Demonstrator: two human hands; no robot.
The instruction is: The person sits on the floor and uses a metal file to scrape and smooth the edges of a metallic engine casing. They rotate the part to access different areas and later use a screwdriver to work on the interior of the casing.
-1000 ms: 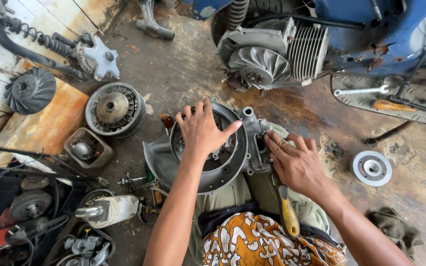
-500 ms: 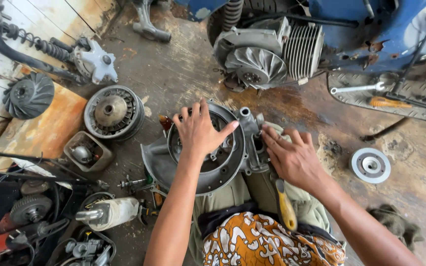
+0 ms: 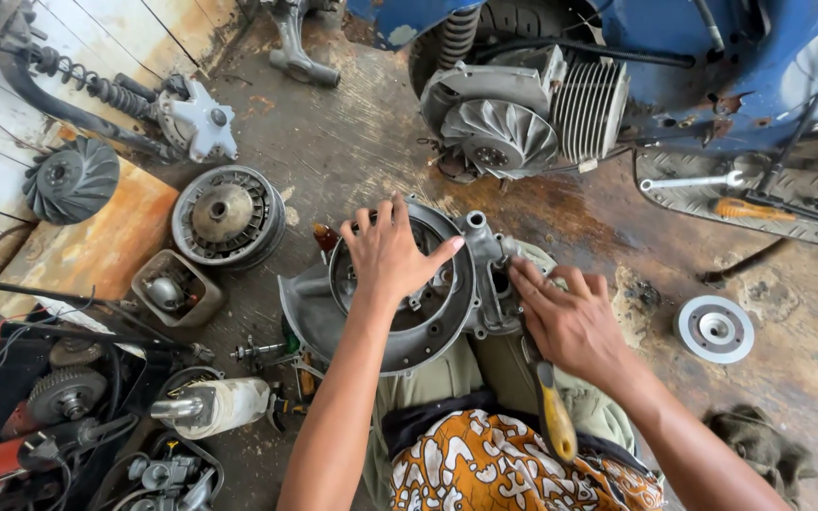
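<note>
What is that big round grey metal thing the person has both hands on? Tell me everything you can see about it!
The engine casing is a grey, greasy cast-metal part with a wide round ring opening and a knobbly block with a short tube on its right side. It lies flat over the person's knees, just above the stained floor. The left hand is spread flat inside the ring, fingers pointing away. The right hand presses on the block. A yellow-handled tool lies just under that hand.
</note>
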